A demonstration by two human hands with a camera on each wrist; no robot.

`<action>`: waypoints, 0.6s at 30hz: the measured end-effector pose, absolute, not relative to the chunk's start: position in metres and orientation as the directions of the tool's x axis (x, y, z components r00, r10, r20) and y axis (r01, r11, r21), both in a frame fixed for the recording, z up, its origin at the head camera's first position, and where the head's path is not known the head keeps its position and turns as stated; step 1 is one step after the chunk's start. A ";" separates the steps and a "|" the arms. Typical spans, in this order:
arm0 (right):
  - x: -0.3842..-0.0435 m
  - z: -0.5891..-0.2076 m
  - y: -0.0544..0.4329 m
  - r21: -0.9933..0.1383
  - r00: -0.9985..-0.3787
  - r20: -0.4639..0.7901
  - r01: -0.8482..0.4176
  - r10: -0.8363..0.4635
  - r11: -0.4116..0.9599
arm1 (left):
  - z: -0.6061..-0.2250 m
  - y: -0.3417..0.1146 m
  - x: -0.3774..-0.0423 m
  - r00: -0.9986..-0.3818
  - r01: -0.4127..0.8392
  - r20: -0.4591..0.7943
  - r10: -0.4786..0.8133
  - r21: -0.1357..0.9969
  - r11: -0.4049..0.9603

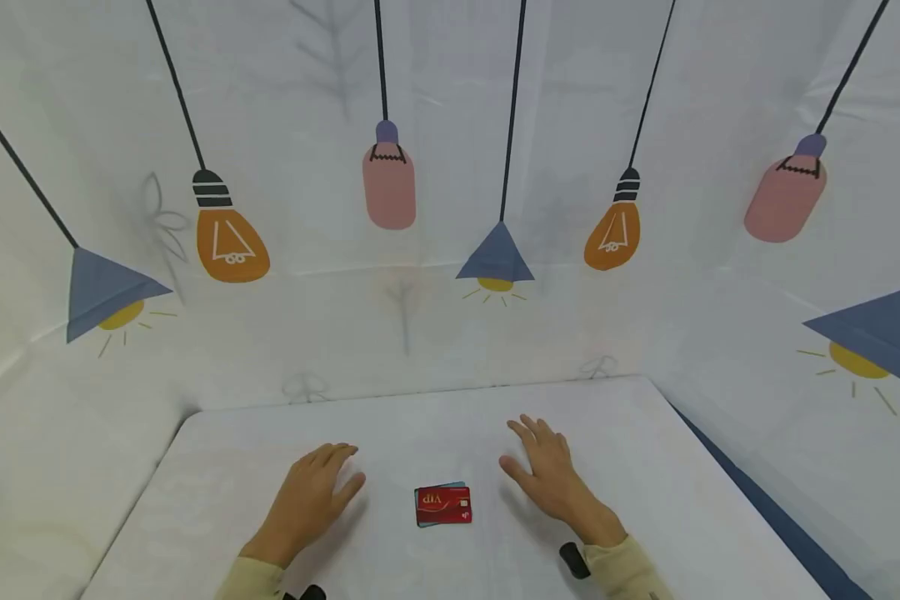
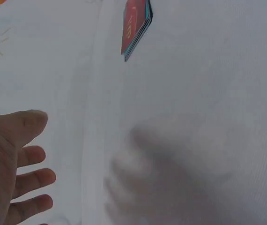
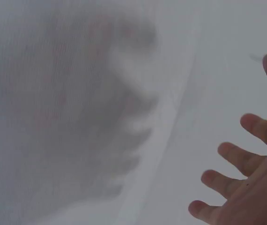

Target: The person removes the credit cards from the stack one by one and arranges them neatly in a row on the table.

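Note:
A small stack of plastic cards [image 1: 443, 505] lies flat on the white table, with a red card marked VIP on top and a teal edge showing beneath it. From the left wrist view, the side of the stack [image 2: 134, 26] reveals several layers, slightly askew. My left hand [image 1: 309, 497] hovers to the left of the cards, thumb and fingers spread apart and holding nothing. On the other side, my right hand [image 1: 549, 475] is held over the table with its fingers spread, also holding nothing. Both hands cast soft shadows on the tabletop.
The white table [image 1: 285, 433] has rounded far corners and meets a white fabric wall [image 1: 307, 325] printed with hanging lamps. Along the right edge runs a dark blue strip [image 1: 765, 500]. A black wrist strap [image 1: 574, 560] sits by the right sleeve.

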State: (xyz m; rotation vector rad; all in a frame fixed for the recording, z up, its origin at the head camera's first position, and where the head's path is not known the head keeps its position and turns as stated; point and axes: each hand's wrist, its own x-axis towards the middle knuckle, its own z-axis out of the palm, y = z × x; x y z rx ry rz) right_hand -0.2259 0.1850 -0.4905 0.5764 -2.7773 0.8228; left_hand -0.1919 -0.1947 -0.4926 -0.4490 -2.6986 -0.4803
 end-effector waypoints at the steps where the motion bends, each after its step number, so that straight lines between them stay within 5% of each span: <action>1: -0.224 -0.490 0.182 -0.483 -0.905 0.261 -0.423 -0.335 0.766 | -0.493 -0.191 -0.191 -0.871 0.400 0.408 0.274 0.265 0.877; 9: -0.212 -0.494 0.155 -0.445 -0.878 0.084 -0.456 -0.471 0.771 | -0.498 -0.152 -0.187 -0.823 0.543 0.328 0.463 0.222 0.810; 18: -0.204 -0.507 0.140 -0.405 -0.860 -0.008 -0.464 -0.511 0.788 | -0.510 -0.128 -0.191 -0.862 0.504 0.181 0.473 0.218 0.836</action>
